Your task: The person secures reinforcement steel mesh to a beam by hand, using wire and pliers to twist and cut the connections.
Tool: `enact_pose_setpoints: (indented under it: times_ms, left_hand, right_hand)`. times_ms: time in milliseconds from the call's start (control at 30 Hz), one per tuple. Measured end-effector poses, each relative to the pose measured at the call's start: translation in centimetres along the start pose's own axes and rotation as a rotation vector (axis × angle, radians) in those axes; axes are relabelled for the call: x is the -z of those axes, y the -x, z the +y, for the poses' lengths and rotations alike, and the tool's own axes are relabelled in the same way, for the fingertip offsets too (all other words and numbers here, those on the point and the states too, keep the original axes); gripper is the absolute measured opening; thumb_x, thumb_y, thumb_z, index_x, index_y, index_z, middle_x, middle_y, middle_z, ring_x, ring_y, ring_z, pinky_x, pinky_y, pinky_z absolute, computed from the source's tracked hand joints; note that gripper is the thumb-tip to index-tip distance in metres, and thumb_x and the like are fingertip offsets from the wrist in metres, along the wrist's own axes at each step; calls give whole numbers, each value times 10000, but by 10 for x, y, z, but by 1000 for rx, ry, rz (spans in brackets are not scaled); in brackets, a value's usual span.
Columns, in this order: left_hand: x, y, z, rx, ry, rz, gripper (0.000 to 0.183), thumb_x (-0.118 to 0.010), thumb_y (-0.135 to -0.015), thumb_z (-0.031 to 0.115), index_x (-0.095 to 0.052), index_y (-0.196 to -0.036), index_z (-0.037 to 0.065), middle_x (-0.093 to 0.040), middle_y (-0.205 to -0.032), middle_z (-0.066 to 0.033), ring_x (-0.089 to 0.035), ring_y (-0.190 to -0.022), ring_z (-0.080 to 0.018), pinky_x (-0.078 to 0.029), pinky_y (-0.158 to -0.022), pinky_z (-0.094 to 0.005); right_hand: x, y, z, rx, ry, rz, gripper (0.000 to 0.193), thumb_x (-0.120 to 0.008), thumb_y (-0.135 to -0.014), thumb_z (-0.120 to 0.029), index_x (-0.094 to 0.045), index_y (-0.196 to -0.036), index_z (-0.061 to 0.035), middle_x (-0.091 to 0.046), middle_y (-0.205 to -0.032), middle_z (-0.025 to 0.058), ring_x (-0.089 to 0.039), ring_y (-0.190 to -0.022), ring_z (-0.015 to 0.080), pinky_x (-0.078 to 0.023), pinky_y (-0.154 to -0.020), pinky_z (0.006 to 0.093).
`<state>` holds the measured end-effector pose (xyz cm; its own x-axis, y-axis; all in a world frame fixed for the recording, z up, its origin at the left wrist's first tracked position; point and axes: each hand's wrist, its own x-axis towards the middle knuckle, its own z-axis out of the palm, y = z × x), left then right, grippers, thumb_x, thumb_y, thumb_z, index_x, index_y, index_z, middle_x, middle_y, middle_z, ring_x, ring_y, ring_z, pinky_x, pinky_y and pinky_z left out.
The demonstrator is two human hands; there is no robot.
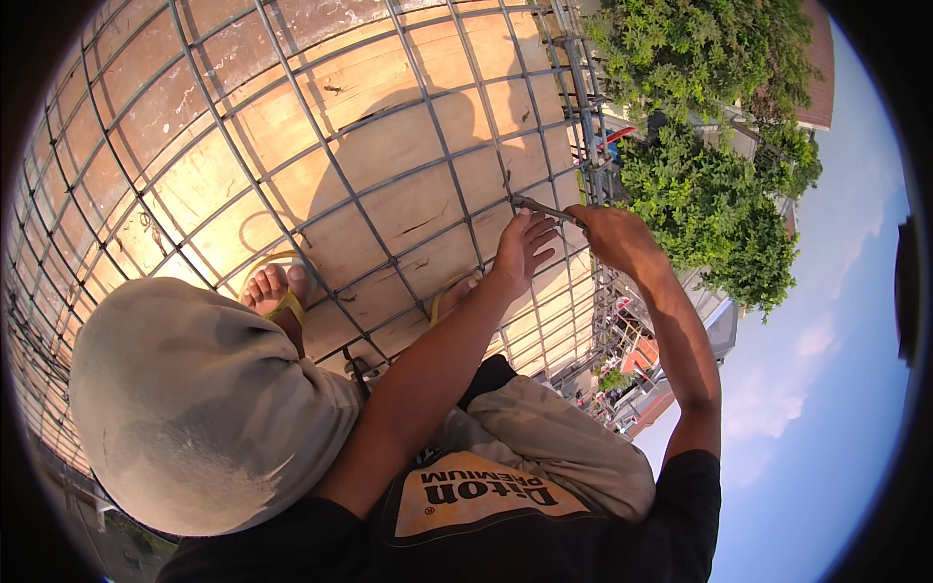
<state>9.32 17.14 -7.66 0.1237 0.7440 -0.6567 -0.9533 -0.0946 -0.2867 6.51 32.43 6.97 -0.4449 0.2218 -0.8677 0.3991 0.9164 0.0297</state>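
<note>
My right hand (619, 239) is closed around the handle of a dark metal hand tool, which looks like pincers (550, 211). Its jaw end rests at a crossing of the steel rebar mesh (426, 99), right of the middle. My left hand (521, 255) is beside the jaws, its thumb close to them and its fingers spread apart. Whether the thumb touches the tool or a tie wire, I cannot make out. The bars run in a square grid just above plywood sheets (389, 160).
My feet, in yellow sandals (297, 309), stand among the bars. Loose wire bits (333, 89) lie on the plywood. At the right, the deck's edge has upright bars (586, 107); beyond it are leafy trees (695, 185), roofs (643, 356) and sky.
</note>
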Motion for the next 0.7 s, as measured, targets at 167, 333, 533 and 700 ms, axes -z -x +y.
enact_pose_setpoints:
  times_ms: [167,333,533,700]
  left_hand:
    - [-11,-4,-1,-2,176,-71,712,-525,-930,580,-497,-1366,18,-538,-1424,-152,-474,-1352,-299,-325,-1130,-494]
    - [-19,-10,0,16,450,-83,533,-523,-910,460,-594,-1228,38,-669,-1220,-138,-530,-1296,-308,-340,-1114,-490]
    - [-28,-17,1,10,536,-98,430,-538,-887,350,-612,-1141,11,-669,-961,-141,-651,-997,-328,-478,-1027,-506]
    - [-27,-36,-4,-56,660,-84,171,-565,-853,207,-572,-853,36,-600,-741,-93,-638,-759,-270,-559,-923,-448]
  right_hand:
    - [19,-11,-11,-19,71,-103,310,-520,-897,-40,-632,-1184,-79,-718,-948,222,-692,-935,406,-542,-795,504]
    - [27,-22,-32,-149,-86,-317,310,-511,-963,-194,-605,-1176,10,-703,-994,284,-677,-991,446,-530,-843,532]
    - [-34,8,-39,-352,-402,-122,451,-552,-910,-312,-638,-1185,35,-691,-1044,316,-673,-1025,458,-523,-924,506]
    - [-2,8,-37,-323,-492,-270,552,-646,-811,-345,-636,-1199,48,-705,-1074,289,-695,-1015,414,-536,-928,455]
